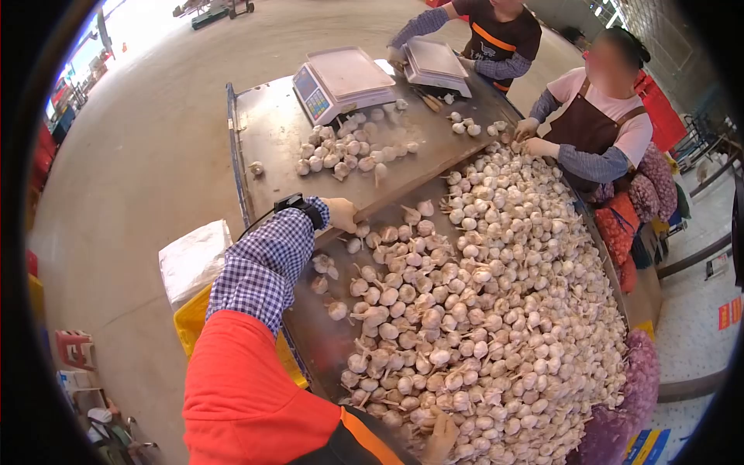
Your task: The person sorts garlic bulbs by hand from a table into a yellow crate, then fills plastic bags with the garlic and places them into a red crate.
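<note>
My left hand reaches out to the wooden divider strip on the metal table. Its fingers look curled down beside the strip, near a garlic bulb; what they hold, if anything, is hidden. At the bottom edge my right hand is partly visible against the large heap of garlic bulbs; its grip is not clear. Beyond the strip lies a smaller group of garlic bulbs.
Two weighing scales stand at the far side. Two co-workers are there; one has gloved hands at the heap. A yellow crate with a white sack sits left of the table. Net bags line the right.
</note>
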Demonstrator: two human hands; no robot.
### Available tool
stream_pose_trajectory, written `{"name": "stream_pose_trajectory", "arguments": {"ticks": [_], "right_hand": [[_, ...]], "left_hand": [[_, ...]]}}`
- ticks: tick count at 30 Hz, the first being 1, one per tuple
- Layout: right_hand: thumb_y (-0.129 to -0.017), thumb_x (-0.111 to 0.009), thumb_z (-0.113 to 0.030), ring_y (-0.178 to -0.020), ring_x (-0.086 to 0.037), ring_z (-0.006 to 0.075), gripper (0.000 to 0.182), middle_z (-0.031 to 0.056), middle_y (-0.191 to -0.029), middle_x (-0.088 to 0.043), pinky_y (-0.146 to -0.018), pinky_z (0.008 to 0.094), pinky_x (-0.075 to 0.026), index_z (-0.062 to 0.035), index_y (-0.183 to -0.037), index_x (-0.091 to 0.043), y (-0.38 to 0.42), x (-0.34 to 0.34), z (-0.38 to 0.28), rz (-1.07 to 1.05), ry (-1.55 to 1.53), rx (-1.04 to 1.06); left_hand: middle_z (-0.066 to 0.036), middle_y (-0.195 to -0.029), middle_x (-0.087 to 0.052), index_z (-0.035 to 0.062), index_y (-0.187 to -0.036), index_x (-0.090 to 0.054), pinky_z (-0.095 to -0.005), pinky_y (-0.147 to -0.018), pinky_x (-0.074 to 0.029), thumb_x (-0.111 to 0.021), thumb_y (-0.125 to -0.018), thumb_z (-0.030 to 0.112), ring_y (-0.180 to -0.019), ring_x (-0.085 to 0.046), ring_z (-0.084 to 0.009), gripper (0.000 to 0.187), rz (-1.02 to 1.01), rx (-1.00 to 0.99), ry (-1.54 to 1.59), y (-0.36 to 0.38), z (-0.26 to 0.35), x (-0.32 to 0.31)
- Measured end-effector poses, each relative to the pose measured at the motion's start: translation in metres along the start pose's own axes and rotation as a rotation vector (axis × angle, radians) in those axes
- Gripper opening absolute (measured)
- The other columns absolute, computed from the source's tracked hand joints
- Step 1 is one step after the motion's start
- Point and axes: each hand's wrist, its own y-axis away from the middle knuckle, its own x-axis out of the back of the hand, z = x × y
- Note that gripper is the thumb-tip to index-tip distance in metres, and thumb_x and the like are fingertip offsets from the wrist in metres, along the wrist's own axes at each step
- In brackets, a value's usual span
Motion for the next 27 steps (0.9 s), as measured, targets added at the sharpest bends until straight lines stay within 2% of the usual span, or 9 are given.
{"name": "stream_pose_trajectory", "arguments": {"ticks": [2, 6, 12, 15, 17, 20, 22, 25, 27], "right_hand": [[-0.088, -0.049, -0.004, -0.100, -0.056, 0.0338, 0.042, 0.0179, -0.116, -0.059, -0.088, 0.0436, -0.043, -0.0052, -0.129, -0.054, 0.005, 0.009, 0.001, 0.001, 0.953, 0.697], [-0.088, -0.050, -0.002, -0.100, -0.057, 0.0339, 0.041, 0.0177, -0.116, -0.059, -0.086, 0.0440, -0.043, -0.0055, -0.129, -0.054, 0.005, 0.010, 0.001, -0.002, 0.934, 0.718], [-0.089, -0.050, 0.000, -0.100, -0.058, 0.0340, 0.041, 0.0174, -0.115, -0.060, -0.084, 0.0448, -0.044, -0.0060, -0.129, -0.055, 0.005, 0.010, -0.009, -0.022, 0.914, 0.701], [-0.099, -0.047, -0.017, -0.063, -0.057, 0.0124, 0.029, 0.0066, -0.075, -0.063, -0.060, 0.0247, -0.048, 0.0048, -0.107, -0.065, 0.006, -0.006, -0.052, -0.058, -0.046, -0.050], [-0.100, -0.047, -0.018, -0.065, -0.057, 0.0120, 0.029, 0.0060, -0.076, -0.063, -0.061, 0.0248, -0.048, 0.0050, -0.108, -0.064, 0.008, -0.003, -0.050, -0.047, -0.071, -0.038], [-0.101, -0.048, -0.018, -0.067, -0.057, 0.0107, 0.029, 0.0053, -0.077, -0.063, -0.062, 0.0234, -0.048, 0.0044, -0.109, -0.064, 0.009, -0.001, -0.035, -0.032, -0.122, -0.019], [-0.101, -0.049, -0.018, -0.068, -0.057, 0.0097, 0.028, 0.0047, -0.077, -0.063, -0.062, 0.0223, -0.049, 0.0037, -0.110, -0.064, 0.011, -0.002, -0.034, -0.021, -0.157, 0.006], [-0.101, -0.049, -0.019, -0.069, -0.057, 0.0101, 0.028, 0.0046, -0.077, -0.063, -0.063, 0.0224, -0.049, 0.0036, -0.110, -0.064, 0.013, -0.002, -0.038, -0.028, -0.158, 0.040], [-0.101, -0.049, -0.019, -0.070, -0.057, 0.0102, 0.028, 0.0044, -0.078, -0.063, -0.063, 0.0227, -0.049, 0.0026, -0.110, -0.064, 0.014, -0.002, -0.039, -0.014, -0.151, 0.046]], "left_hand": [[-0.023, -0.100, -0.068, 0.0058, -0.118, -0.061, -0.0417, -0.085, -0.051, -0.064, -0.073, 0.035, -0.096, -0.065, -0.0346, 0.054, 0.049, 0.023, 0.008, 0.002, -0.006, -0.003], [-0.023, -0.099, -0.068, 0.0022, -0.112, -0.064, -0.0420, -0.086, -0.050, -0.065, -0.072, 0.031, -0.097, -0.065, -0.0358, 0.049, 0.150, -0.044, 0.068, 0.005, -0.007, -0.022], [-0.023, -0.097, -0.068, 0.0007, -0.108, -0.065, -0.0428, -0.084, -0.050, -0.065, -0.073, 0.034, -0.094, -0.065, -0.0373, 0.048, 0.254, -0.007, 0.081, -0.005, -0.015, -0.041], [-0.025, -0.103, -0.065, 0.0021, -0.119, -0.058, -0.0440, -0.085, -0.049, -0.067, -0.075, 0.054, -0.098, -0.062, -0.0397, 0.069, 0.412, -0.119, 0.168, 0.019, 0.002, -0.036], [-0.025, -0.107, -0.064, 0.0033, -0.126, -0.052, -0.0437, -0.087, -0.048, -0.067, -0.076, 0.053, -0.101, -0.060, -0.0402, 0.072, 0.345, -0.062, 0.168, 0.031, 0.015, -0.033], [-0.024, -0.109, -0.063, 0.0040, -0.125, -0.052, -0.0432, -0.089, -0.047, -0.067, -0.079, 0.046, -0.102, -0.060, -0.0391, 0.065, 0.488, 0.003, 0.128, 0.043, 0.021, -0.037], [-0.022, -0.112, -0.061, 0.0048, -0.136, -0.042, -0.0399, -0.092, -0.048, -0.066, -0.085, 0.031, -0.105, -0.059, -0.0373, 0.062, 0.833, -0.141, -0.100, 0.051, 0.021, -0.049], [-0.016, -0.111, -0.063, 0.0094, -0.129, -0.051, -0.0390, -0.090, -0.049, -0.064, -0.086, 0.026, -0.103, -0.060, -0.0330, 0.048, 0.911, -0.205, -0.035, 0.069, 0.038, -0.059], [-0.014, -0.110, -0.064, 0.0108, -0.125, -0.055, -0.0388, -0.089, -0.050, -0.064, -0.087, 0.025, -0.102, -0.061, -0.0318, 0.042, 0.819, -0.218, 0.050, 0.077, 0.051, -0.072]]}}
